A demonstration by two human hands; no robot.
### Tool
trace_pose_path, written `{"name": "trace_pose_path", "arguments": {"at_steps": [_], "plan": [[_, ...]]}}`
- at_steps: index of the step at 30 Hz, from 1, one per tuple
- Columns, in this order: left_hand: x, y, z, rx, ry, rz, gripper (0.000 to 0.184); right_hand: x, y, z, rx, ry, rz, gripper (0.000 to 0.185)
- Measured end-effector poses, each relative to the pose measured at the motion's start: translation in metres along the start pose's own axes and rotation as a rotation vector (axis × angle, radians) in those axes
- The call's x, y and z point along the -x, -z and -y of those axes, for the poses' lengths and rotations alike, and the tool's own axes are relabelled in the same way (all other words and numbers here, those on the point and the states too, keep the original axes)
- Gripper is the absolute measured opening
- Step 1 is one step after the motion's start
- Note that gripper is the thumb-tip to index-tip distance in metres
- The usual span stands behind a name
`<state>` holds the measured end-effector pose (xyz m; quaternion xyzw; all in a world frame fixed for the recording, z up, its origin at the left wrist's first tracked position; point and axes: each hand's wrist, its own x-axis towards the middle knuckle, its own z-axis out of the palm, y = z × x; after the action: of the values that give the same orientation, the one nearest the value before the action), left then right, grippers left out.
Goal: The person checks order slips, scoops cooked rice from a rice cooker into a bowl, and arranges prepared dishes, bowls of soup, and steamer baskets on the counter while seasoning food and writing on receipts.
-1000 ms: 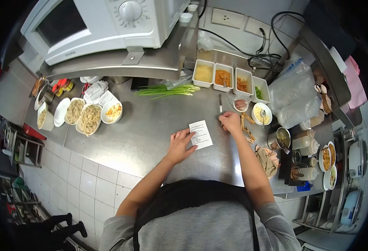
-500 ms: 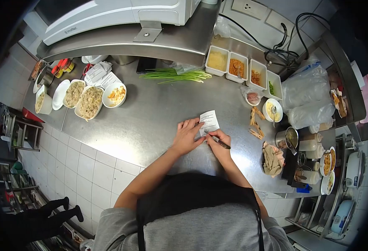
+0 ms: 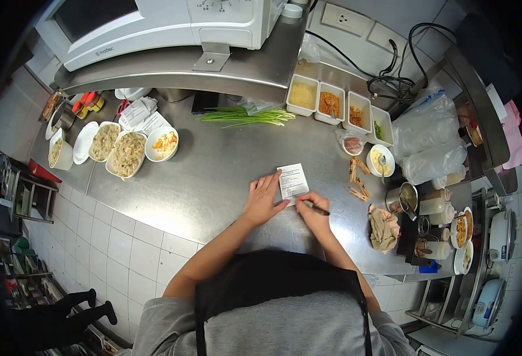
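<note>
A small printed paper slip (image 3: pixel 293 180) lies on the steel counter (image 3: pixel 213 172) in front of me. My left hand (image 3: pixel 263 200) rests flat at the slip's left edge, fingers spread, holding nothing. At the slip's lower right corner, my right hand (image 3: pixel 312 212) is closed around a dark pen (image 3: pixel 320 210). The pen's tip is hidden by my fingers. To the right of my right hand lie wooden clothespins (image 3: pixel 359 188) and a crumpled cloth (image 3: pixel 383 228).
White tubs of toppings (image 3: pixel 330 106) stand at the back, beside green stalks (image 3: pixel 246 117). Bowls of food (image 3: pixel 127 154) sit at the left. A pot (image 3: pixel 402 199) and bottles (image 3: pixel 432 206) are at the right. A steel shelf (image 3: pixel 172 77) overhangs the back. Another person's legs (image 3: pixel 86 308) show lower left.
My right hand has moved left from beside the clothespins to the slip, with the pen now visible in it. My left hand stays at the slip, which has shifted slightly in view.
</note>
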<state>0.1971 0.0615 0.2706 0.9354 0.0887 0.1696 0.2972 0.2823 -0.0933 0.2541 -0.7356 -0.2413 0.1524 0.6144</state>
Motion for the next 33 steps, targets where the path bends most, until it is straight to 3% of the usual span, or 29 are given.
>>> {"name": "trace_pose_path", "arguments": {"at_steps": [3, 5, 6, 7, 8, 10, 11, 13, 14, 15, 16, 17, 19, 20, 21, 22, 23, 26, 27, 29, 30, 33], "plan": [[0.0, 0.003, -0.003, 0.061, 0.042, 0.02, 0.064, 0.001, 0.002, -0.001, 0.081, 0.021, -0.06, 0.004], [0.002, -0.003, 0.001, 0.027, -0.06, 0.01, 0.06, -0.003, 0.017, 0.006, 0.037, -0.074, -0.156, 0.003], [0.003, -0.006, 0.006, -0.004, -0.103, -0.007, 0.057, -0.008, 0.027, 0.002, -0.003, -0.065, -0.199, 0.003], [0.005, -0.009, 0.012, 0.057, -0.083, -0.016, 0.054, -0.008, 0.031, 0.013, -0.265, -0.181, -0.257, 0.006], [0.005, -0.012, 0.017, 0.109, -0.058, -0.033, 0.052, -0.01, 0.041, 0.013, -0.26, -0.212, -0.204, 0.011], [-0.004, 0.005, 0.019, 0.529, -0.059, -0.233, 0.046, -0.01, 0.056, -0.007, -0.305, -0.197, -0.159, 0.022], [-0.01, 0.024, 0.031, 0.717, 0.017, -0.306, 0.044, -0.009, 0.059, -0.02, -0.492, -0.145, -0.169, 0.026], [-0.025, 0.06, 0.055, 1.122, 0.138, -0.429, 0.04, -0.009, 0.062, -0.02, -0.569, -0.098, -0.074, 0.033], [-0.031, 0.095, 0.082, 0.625, 0.316, -0.441, 0.037, -0.009, 0.062, -0.021, -0.538, -0.119, -0.074, 0.034], [-0.042, 0.119, 0.112, 0.624, 0.196, -0.683, 0.036, -0.01, 0.061, -0.02, -0.515, -0.124, -0.075, 0.034], [-0.049, 0.159, 0.129, 0.42, 0.195, -0.807, 0.037, -0.009, 0.059, -0.017, -0.492, -0.128, -0.086, 0.034], [-0.05, 0.193, 0.153, 0.327, 0.401, -0.785, 0.036, -0.009, 0.057, -0.016, -0.474, -0.122, -0.111, 0.034], [-0.063, 0.241, 0.228, 0.009, 0.235, -0.992, 0.037, -0.008, 0.056, -0.019, -0.445, -0.147, -0.125, 0.035], [-0.068, 0.265, 0.237, 0.023, 0.302, -1.043, 0.04, -0.008, 0.056, -0.019, -0.434, -0.149, -0.154, 0.036], [-0.074, 0.272, 0.295, -0.196, 0.291, -1.106, 0.048, -0.01, 0.053, -0.016, -0.455, -0.168, -0.192, 0.038], [-0.076, 0.283, 0.321, -0.151, 0.25, -1.121, 0.056, -0.01, 0.057, -0.02, -0.431, -0.209, -0.158, 0.04], [-0.077, 0.293, 0.324, -0.122, 0.337, -1.093, 0.061, -0.013, 0.06, -0.022, -0.406, -0.257, -0.118, 0.042], [-0.08, 0.299, 0.347, -0.143, 0.467, -0.98, 0.047, -0.024, 0.06, -0.003, 0.289, -0.299, -0.162, 0.044], [-0.082, 0.299, 0.347, -0.088, 0.493, -0.977, 0.043, -0.027, 0.056, 0.005, 0.45, -0.214, -0.166, 0.044], [-0.088, 0.299, 0.343, -0.274, 0.435, -0.816, 0.041, -0.036, 0.049, 0.02, 0.776, -0.046, -0.153, 0.044], [-0.087, 0.292, 0.351, -0.341, 0.573, -0.711, 0.037, -0.04, 0.048, 0.019, 0.807, -0.137, -0.12, 0.042], [-0.089, 0.277, 0.362, -0.287, 0.686, -0.611, 0.046, -0.05, 0.048, 0.036, 0.977, -0.251, -0.06, 0.042]]}}
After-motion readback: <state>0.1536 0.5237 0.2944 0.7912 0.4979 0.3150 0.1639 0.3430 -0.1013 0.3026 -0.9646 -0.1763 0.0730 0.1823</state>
